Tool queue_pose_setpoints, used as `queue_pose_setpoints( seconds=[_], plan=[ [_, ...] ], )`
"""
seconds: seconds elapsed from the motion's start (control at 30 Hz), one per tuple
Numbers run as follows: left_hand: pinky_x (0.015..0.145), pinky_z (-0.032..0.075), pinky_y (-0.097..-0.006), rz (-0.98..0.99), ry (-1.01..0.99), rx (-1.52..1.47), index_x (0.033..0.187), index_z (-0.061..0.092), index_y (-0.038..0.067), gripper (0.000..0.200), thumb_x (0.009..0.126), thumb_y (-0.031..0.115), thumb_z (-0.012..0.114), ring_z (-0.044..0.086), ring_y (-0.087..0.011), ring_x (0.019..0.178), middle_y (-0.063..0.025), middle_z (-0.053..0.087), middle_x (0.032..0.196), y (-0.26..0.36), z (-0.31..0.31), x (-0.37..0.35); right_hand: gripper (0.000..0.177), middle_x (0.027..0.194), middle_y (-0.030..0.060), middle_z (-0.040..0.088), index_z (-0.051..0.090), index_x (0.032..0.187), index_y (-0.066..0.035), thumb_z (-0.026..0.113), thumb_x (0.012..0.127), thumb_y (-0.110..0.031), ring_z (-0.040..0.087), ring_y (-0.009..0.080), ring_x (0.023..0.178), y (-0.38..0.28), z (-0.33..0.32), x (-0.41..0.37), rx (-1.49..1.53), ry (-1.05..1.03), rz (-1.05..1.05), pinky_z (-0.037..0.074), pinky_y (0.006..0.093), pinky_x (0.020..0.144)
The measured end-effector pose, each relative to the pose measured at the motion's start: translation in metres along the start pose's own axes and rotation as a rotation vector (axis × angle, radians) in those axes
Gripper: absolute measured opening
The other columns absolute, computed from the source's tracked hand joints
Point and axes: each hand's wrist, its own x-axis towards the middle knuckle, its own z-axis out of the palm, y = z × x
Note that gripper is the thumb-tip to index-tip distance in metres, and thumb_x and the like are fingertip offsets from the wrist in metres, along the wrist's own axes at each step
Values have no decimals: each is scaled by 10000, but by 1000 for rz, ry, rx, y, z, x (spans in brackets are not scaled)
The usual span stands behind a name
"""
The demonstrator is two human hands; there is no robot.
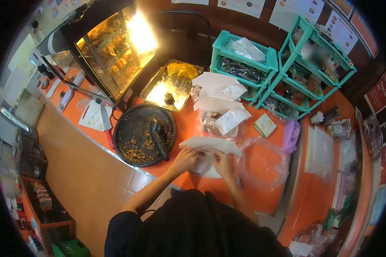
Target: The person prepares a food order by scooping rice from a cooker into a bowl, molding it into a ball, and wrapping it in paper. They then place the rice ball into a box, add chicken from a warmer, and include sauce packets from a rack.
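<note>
My left hand (185, 160) and my right hand (222, 163) are at the near side of a white paper sheet (210, 144) on the orange counter. The fingers of both are bent at its lower edge, around a clear plastic package (200, 164) beneath it. Exactly what the fingertips pinch is too small to make out. Just beyond are two more packages topped with white paper, one bearing a printed receipt (233, 120), the farther one another receipt (234, 91).
A black stone mortar (128, 143) with a pestle (158, 139) stands left of my hands. Behind are a metal tray (149, 92) and a lit display case (111, 55). Teal baskets (244, 55) stand at the back right. A clear plastic bag (263, 165) lies right of my hands.
</note>
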Motion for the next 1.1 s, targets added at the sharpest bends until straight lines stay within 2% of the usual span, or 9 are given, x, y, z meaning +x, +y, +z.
queue_pose_setpoints(
  seconds=[0.13,0.23,0.33,0.43,0.53,0.63,0.83,0.93,1.1],
  plan=[
    [779,477,-372,17,74,-140,918,625,66,235,697,143,602,600,-247,815,-92,621,974,2,-16,-3,272,1021,202,675,668,1117,-27,591,914,-191,671,287,915,5,21,1,74,-93,89,513,354,787],
    [749,492,-383,-25,99,-174,977,629,49,263,726,124,602,607,-268,830,-101,625,988,6,-19,-7,267,1041,173,680,676,1106,-33,597,889,-165,669,284,938,31,37,-1,-228,-201,-68,506,369,811],
    [791,508,-393,-95,85,-321,1032,633,47,299,735,81,621,624,-299,893,-107,631,1038,8,-20,-13,294,1098,133,674,659,1166,-40,565,903,-134,617,278,1046,22,30,6,-216,-295,-92,453,391,944],
    [851,510,-397,-181,116,-467,1065,637,45,349,716,38,648,627,-320,970,-118,632,1085,4,-5,-20,323,1179,135,639,640,1197,-47,564,909,-173,569,286,1136,-16,12,10,263,-364,2,414,388,1000],
    [791,525,-402,-226,281,-535,1005,638,31,245,762,10,617,637,-326,881,-126,621,1011,12,-10,-9,347,1233,145,606,607,1235,-48,549,921,-184,536,285,1185,-10,18,-4,75,-305,109,383,379,1031],
    [751,531,-406,-258,344,-556,976,643,22,171,809,20,609,641,-328,831,-127,620,963,15,-17,-5,374,1235,141,601,573,1265,-47,557,932,-216,534,285,1191,-2,19,-7,-74,-270,-10,381,380,1032],
    [770,490,-409,-376,269,-555,988,652,52,179,810,51,638,592,-322,892,-110,629,1009,34,-24,-21,346,1228,106,604,606,1222,-36,614,909,-183,552,217,1166,-6,30,-7,608,-210,83,432,351,992],
    [808,451,-412,-395,296,-502,996,650,85,184,813,71,646,551,-318,933,-95,628,1047,38,-22,-21,334,1244,91,597,615,1226,-38,611,902,-118,575,177,1125,9,26,-7,297,-181,250,475,319,940],
    [860,400,-444,-393,242,-335,1041,633,129,223,818,118,646,499,-332,1012,-75,603,1152,39,-9,-24,303,1178,108,635,648,1184,-47,578,889,-24,618,213,1079,30,38,-2,196,-217,4,504,335,915]
  ],
)
